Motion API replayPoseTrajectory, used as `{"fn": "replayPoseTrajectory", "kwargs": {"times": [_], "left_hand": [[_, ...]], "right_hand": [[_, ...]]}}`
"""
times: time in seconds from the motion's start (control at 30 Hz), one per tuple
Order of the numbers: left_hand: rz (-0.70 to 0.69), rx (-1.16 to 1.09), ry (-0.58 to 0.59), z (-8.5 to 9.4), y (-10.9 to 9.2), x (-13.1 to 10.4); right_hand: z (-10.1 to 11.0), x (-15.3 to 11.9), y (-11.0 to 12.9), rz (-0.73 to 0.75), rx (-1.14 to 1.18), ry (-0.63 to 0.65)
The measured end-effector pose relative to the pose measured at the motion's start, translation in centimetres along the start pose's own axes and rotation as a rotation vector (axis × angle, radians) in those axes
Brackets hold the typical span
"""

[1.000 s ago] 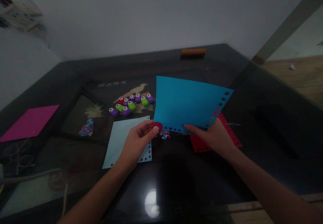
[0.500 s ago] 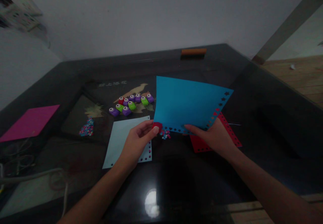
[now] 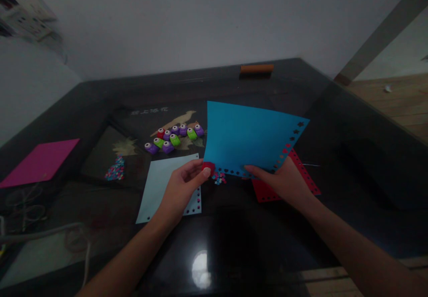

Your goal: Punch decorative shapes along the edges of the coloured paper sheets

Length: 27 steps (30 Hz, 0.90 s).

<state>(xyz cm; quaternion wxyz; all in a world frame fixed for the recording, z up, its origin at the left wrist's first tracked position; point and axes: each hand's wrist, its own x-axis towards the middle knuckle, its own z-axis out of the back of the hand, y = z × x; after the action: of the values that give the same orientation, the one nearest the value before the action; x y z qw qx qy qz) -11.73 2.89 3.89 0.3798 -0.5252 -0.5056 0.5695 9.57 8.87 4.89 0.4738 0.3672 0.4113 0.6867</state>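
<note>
My left hand point(image 3: 182, 187) is closed around a small red craft punch point(image 3: 207, 167), its thumb on the punch's top. The punch sits at the lower left corner of a blue paper sheet point(image 3: 250, 136). My right hand point(image 3: 287, 183) pinches that sheet at its lower edge, thumb on top and fingers behind. Small shaped holes run along the sheet's lower and right edges. Below the sheet lie some tiny paper cutouts point(image 3: 219, 178). A pale blue sheet point(image 3: 160, 181) with punched edges lies beneath my left hand, and a punched red sheet point(image 3: 267, 192) lies under my right hand.
Several purple, green and red craft punches point(image 3: 174, 139) stand together behind the pale sheet. Left of them are a heap of paper cutouts point(image 3: 115, 170) and a pink sheet point(image 3: 42, 163). An orange-brown roll point(image 3: 257, 68) lies at the table's back edge. A cable point(image 3: 50, 231) crosses the near left.
</note>
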Motion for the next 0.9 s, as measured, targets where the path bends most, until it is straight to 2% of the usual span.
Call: {"fn": "replayPoseTrajectory", "kwargs": {"times": [0.17,0.4,0.67,0.9], "left_hand": [[0.006,-0.006,0.002,0.00,-0.04,-0.02],[0.005,-0.017,0.006,-0.05,-0.15,-0.12],[-0.010,0.012,-0.021,-0.18,-0.39,-0.27],[-0.018,0.025,-0.032,-0.13,-0.29,-0.28]], "right_hand": [[0.01,-0.01,0.02,-0.035,0.011,0.032],[-0.07,-0.02,-0.04,0.006,-0.005,-0.012],[0.03,-0.04,0.13,-0.003,-0.003,0.017],[0.03,-0.12,-0.01,0.026,-0.015,-0.016]]}}
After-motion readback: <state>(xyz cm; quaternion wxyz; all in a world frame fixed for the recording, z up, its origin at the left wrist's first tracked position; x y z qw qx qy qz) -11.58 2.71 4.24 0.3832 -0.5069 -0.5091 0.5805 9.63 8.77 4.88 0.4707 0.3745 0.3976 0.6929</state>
